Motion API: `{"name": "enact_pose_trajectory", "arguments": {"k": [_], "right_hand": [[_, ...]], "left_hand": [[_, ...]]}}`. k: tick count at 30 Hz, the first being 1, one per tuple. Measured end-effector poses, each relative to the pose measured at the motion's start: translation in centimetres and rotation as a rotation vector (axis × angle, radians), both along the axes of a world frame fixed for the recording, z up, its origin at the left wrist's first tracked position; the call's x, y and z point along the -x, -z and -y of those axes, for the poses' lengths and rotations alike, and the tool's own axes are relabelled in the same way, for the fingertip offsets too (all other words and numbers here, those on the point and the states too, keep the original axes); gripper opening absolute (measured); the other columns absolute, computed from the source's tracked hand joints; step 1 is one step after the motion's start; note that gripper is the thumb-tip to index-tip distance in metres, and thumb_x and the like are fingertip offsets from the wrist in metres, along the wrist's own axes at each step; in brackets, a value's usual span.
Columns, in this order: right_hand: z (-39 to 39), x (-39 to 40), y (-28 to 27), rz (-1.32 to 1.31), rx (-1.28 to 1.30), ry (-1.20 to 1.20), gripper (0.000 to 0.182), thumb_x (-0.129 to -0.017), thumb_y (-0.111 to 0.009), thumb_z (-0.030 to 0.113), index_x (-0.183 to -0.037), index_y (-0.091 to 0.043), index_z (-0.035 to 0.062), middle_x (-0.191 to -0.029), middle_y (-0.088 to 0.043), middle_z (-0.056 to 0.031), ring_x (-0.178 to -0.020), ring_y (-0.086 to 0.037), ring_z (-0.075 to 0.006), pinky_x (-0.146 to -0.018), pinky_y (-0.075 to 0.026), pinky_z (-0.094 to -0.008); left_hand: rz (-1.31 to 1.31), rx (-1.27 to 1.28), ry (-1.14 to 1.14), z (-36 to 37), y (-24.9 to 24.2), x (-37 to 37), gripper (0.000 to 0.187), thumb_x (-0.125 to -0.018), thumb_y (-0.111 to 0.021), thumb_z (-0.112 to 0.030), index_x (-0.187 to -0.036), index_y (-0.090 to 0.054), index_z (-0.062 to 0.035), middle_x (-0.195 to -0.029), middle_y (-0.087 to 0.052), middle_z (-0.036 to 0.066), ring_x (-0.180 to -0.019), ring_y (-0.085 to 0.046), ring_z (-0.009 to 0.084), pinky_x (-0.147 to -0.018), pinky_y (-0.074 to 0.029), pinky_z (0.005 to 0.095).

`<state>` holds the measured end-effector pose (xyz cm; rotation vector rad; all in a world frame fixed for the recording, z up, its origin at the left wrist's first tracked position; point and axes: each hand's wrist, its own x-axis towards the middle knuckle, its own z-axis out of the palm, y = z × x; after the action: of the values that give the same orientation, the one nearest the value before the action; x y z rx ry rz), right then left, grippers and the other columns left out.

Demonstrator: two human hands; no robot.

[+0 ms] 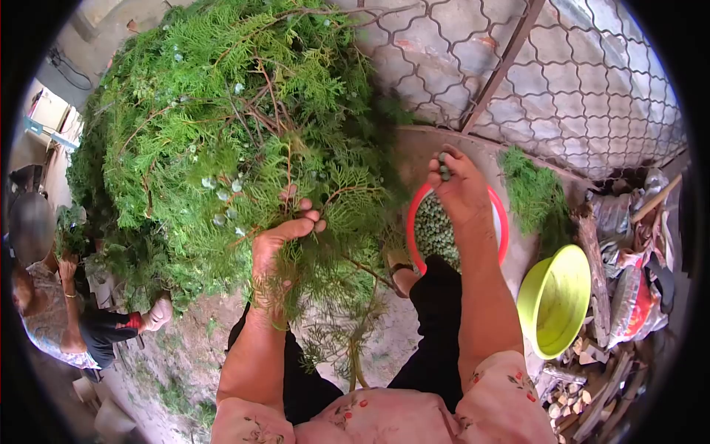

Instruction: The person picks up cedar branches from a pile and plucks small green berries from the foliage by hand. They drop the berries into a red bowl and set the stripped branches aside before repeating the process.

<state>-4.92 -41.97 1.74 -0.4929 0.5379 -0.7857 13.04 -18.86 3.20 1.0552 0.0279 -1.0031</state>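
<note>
My left hand is closed around a green arborvitae branch whose leafy sprays hang over my wrist and down between my knees. Its fingers are partly hidden by the foliage. To the right, my right hand is raised with its fingers curled on a few small green cones. Below that hand stands a red-rimmed basin, holding many of the same green cones. Pale bluish-green cones hang on the foliage left of my left hand.
A large heap of cut evergreen branches rises ahead. A yellow-green tub, firewood and plastic bags lie at right. Wire mesh leans behind. Another person sits at far left, holding a sprig.
</note>
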Motion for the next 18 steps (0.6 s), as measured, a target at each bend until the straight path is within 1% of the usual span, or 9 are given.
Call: {"name": "enact_pose_trajectory", "arguments": {"k": [3, 5, 6, 7, 9, 11, 15, 17, 18], "right_hand": [[2.9, 3.5, 2.3, -0.518, 0.151, 0.176, 0.026, -0.074, -0.056, -0.005, -0.1, -0.056, -0.0031, -0.089, -0.057, -0.0107, -0.078, -0.057, -0.0209, -0.063, -0.048, -0.03], [5.5, 6.6, 5.0, -0.778, 0.178, 0.307, 0.027, -0.071, -0.056, -0.006, -0.098, -0.058, -0.0038, -0.091, -0.059, -0.0111, -0.075, -0.057, -0.0207, -0.066, -0.048, -0.0303], [7.3, 8.3, 7.1, -0.886, 0.171, 0.349, 0.027, -0.07, -0.056, -0.005, -0.097, -0.06, -0.0034, -0.091, -0.06, -0.0111, -0.072, -0.057, -0.0204, -0.068, -0.048, -0.03], [8.3, 9.8, 8.2, -0.889, 0.165, 0.344, 0.027, -0.07, -0.056, -0.005, -0.097, -0.06, -0.0034, -0.091, -0.06, -0.0111, -0.072, -0.057, -0.0204, -0.068, -0.048, -0.03], [8.2, 11.6, 9.3, -0.891, 0.127, 0.63, 0.031, -0.071, -0.057, -0.002, -0.102, -0.062, -0.0027, -0.09, -0.062, -0.0121, -0.073, -0.059, -0.0201, -0.069, -0.048, -0.0301], [8.1, 11.3, 9.3, -0.888, 0.157, 0.595, 0.03, -0.072, -0.057, -0.001, -0.101, -0.062, -0.003, -0.09, -0.062, -0.0119, -0.074, -0.06, -0.0197, -0.069, -0.049, -0.0297], [5.7, 7.7, 4.1, -0.844, 0.308, 0.484, 0.024, -0.075, -0.059, 0.002, -0.099, -0.062, -0.0042, -0.089, -0.063, -0.011, -0.081, -0.062, -0.0184, -0.067, -0.051, -0.0282], [3.1, 4.3, 0.6, -0.574, 0.254, 0.443, 0.022, -0.078, -0.06, 0.004, -0.098, -0.061, -0.0043, -0.09, -0.062, -0.01, -0.079, -0.062, -0.0184, -0.07, -0.052, -0.0269], [2.1, 3.2, -0.3, -0.575, 0.252, 0.442, 0.022, -0.078, -0.06, 0.004, -0.098, -0.061, -0.0043, -0.09, -0.062, -0.01, -0.079, -0.062, -0.0184, -0.07, -0.052, -0.0269]], "left_hand": [[0.015, 0.079, -0.002, 0.1, 0.1, -0.1, 0.03, -0.077, -0.06, -0.003, -0.104, -0.057, 0.0088, -0.102, -0.06, 0.013, -0.082, -0.061, 0.0256, -0.079, -0.05, 0.0368], [0.0, 0.114, 0.046, -0.1, -0.5, -0.1, 0.034, -0.082, -0.058, -0.013, -0.109, -0.054, 0.0058, -0.099, -0.061, 0.012, -0.081, -0.061, 0.0249, -0.076, -0.05, 0.0361], [0.039, 0.16, -0.001, 0.3, -0.5, 0.0, 0.037, -0.087, -0.055, -0.024, -0.113, -0.05, 0.0008, -0.094, -0.061, 0.012, -0.077, -0.062, 0.024, -0.071, -0.05, 0.0369], [0.037, 0.152, -0.002, 0.4, -0.6, -0.2, 0.037, -0.087, -0.055, -0.024, -0.113, -0.05, 0.0008, -0.094, -0.061, 0.012, -0.077, -0.062, 0.024, -0.071, -0.05, 0.0369], [-0.047, 0.366, 0.037, 0.3, -0.5, -0.5, 0.036, -0.089, -0.053, -0.029, -0.114, -0.047, -0.0038, -0.089, -0.061, 0.011, -0.074, -0.062, 0.0233, -0.069, -0.051, 0.0398], [-0.015, 0.308, 0.007, 0.5, 0.2, -1.1, 0.035, -0.091, -0.049, -0.033, -0.111, -0.049, -0.0048, -0.087, -0.061, 0.011, -0.071, -0.062, 0.0234, -0.067, -0.052, 0.042], [-0.127, 0.499, 0.024, 0.6, 0.8, -1.8, 0.03, -0.094, -0.044, -0.031, -0.11, -0.05, -0.0066, -0.087, -0.062, 0.011, -0.071, -0.062, 0.023, -0.069, -0.052, 0.0427], [-0.126, 0.547, 0.009, 0.7, 0.7, -2.0, 0.028, -0.094, -0.043, -0.03, -0.108, -0.052, -0.007, -0.087, -0.062, 0.011, -0.072, -0.062, 0.0226, -0.07, -0.051, 0.0427], [-0.131, 0.57, 0.027, 0.7, 0.6, -2.1, 0.027, -0.094, -0.043, -0.029, -0.107, -0.053, -0.0072, -0.087, -0.062, 0.01, -0.072, -0.062, 0.0225, -0.071, -0.051, 0.0424]]}}
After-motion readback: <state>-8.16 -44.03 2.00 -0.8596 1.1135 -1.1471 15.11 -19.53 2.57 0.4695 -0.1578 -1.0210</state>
